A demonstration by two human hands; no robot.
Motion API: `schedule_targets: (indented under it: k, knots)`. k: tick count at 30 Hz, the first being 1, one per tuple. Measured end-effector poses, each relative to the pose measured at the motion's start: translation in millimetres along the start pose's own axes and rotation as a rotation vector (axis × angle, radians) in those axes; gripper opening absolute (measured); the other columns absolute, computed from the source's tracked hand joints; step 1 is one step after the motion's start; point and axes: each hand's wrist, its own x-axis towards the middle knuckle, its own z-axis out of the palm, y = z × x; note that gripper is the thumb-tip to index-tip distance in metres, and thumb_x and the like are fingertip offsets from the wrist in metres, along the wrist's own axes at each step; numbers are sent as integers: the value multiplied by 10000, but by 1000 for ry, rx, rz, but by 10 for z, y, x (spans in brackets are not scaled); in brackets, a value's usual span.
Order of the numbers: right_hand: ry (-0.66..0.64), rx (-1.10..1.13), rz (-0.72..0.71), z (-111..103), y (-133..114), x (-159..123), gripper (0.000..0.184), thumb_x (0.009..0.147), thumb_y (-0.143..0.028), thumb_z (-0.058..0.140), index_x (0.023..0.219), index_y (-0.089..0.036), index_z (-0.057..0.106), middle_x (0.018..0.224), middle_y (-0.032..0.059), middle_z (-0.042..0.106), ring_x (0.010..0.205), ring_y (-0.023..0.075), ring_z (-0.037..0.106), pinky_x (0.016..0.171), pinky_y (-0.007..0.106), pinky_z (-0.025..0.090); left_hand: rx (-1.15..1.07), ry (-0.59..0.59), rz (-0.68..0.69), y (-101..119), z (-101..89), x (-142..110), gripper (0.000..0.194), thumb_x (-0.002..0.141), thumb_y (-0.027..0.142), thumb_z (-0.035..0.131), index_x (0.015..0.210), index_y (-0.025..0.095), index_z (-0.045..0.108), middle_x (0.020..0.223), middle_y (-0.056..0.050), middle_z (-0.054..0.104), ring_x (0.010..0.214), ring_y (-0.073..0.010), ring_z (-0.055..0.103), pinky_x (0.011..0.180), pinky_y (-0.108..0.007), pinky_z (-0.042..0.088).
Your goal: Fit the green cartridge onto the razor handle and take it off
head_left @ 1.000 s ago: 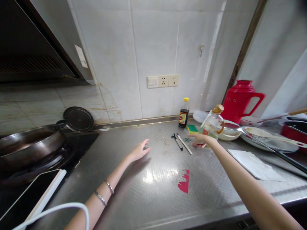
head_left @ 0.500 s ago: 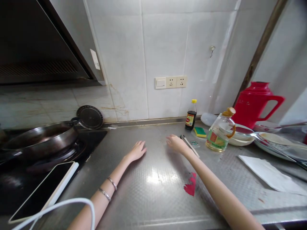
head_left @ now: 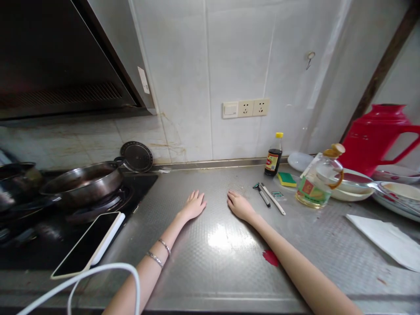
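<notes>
Both hands lie palm down on the metal counter [head_left: 197,280]. My left hand [head_left: 193,206] has its fingers apart and holds nothing. My right hand [head_left: 239,204] rests flat to the right of it, also holding nothing. Just right of my right hand are a dark razor [head_left: 262,196] and a slim white-handled tool [head_left: 273,199] whose kind I cannot make out. Beside them lies a small clear pack [head_left: 278,195] with green pieces. Part of a red patch [head_left: 270,257] shows beside my right forearm, which hides the rest.
A pan [head_left: 85,183] sits on the stove at left, with a phone [head_left: 87,245] and white cable [head_left: 98,267] nearer. At right are a sauce bottle [head_left: 273,159], a sponge [head_left: 286,179], an oil jug [head_left: 316,186], a red thermos [head_left: 370,140], bowls and white paper [head_left: 383,238].
My right hand has lowered flat onto the counter, baring the razor and white-handled tool. My left hand stays about where it was. The view has shifted slightly left.
</notes>
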Motion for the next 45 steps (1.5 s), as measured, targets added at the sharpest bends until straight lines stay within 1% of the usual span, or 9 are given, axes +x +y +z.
schedule_targets:
  k: [8, 16, 21, 23, 25, 29, 31, 37, 45]
  knots:
    - [29, -20, -5, 40, 17, 11, 436, 881, -239, 332, 1210, -29, 526, 1309, 170, 478, 1236, 218, 405, 1048, 288, 262, 197, -23, -13, 58, -3, -18, 545, 887, 419, 274, 1336, 125, 371, 1426, -169, 293, 1330, -303, 217, 1059, -408, 198]
    - [18, -1, -6, 16, 5, -5, 416, 871, -221, 351, 1200, -44, 534, 1311, 184, 470, 1242, 218, 398, 1043, 308, 266, 214, -6, -21, 10, 57, 11, 540, 888, 433, 268, 1335, 150, 377, 1426, -150, 304, 1328, -293, 230, 1052, -406, 205]
    - [83, 11, -16, -49, 1, 8, 370, 861, -226, 390, 1150, -83, 573, 1287, 164, 499, 1227, 223, 407, 1025, 325, 280, 218, -1, -15, 10, 59, 17, 534, 888, 426, 275, 1332, 151, 383, 1423, -145, 313, 1325, -293, 235, 1049, -403, 216]
    - [142, 12, 49, -177, 48, 43, 354, 839, -223, 430, 1137, -106, 582, 1252, 155, 528, 1200, 227, 429, 1000, 328, 305, 218, -9, -20, 14, 51, 17, 535, 888, 423, 276, 1334, 148, 381, 1424, -148, 309, 1326, -296, 233, 1049, -406, 216]
    - [176, 18, 197, -377, 144, 75, 343, 818, -222, 455, 1117, -120, 589, 1150, 145, 592, 1105, 218, 508, 926, 294, 367, 220, -14, -22, 18, 42, 16, 539, 886, 423, 279, 1336, 144, 381, 1424, -155, 306, 1325, -300, 234, 1050, -408, 214]
    - [79, -62, 568, -799, 442, 39, 270, 799, -291, 473, 976, -164, 633, 936, 125, 663, 886, 228, 623, 722, 275, 441, 226, -6, -11, 19, 38, 14, 540, 885, 416, 279, 1332, 135, 390, 1418, -164, 314, 1320, -303, 244, 1052, -407, 211]
    - [29, -129, 650, -905, 598, -33, 264, 788, -314, 485, 924, -151, 643, 933, 152, 661, 884, 256, 628, 692, 290, 444, 227, -3, -13, 17, 43, 15, 537, 885, 412, 277, 1330, 135, 393, 1414, -164, 321, 1319, -302, 248, 1050, -404, 217]
    - [-65, -165, 690, -798, 899, -208, 314, 738, -324, 550, 964, -121, 630, 975, 186, 651, 908, 289, 627, 683, 298, 446, 238, 6, -12, 13, 57, 19, 542, 882, 417, 277, 1328, 135, 397, 1415, -162, 320, 1317, -304, 249, 1047, -407, 222]
    - [-70, -133, 677, -681, 956, -208, 314, 717, -305, 567, 944, -99, 638, 939, 205, 659, 870, 282, 634, 654, 279, 437, 234, 0, -22, 27, 44, 15, 539, 883, 427, 270, 1333, 156, 387, 1425, -141, 310, 1321, -295, 245, 1048, -403, 225]
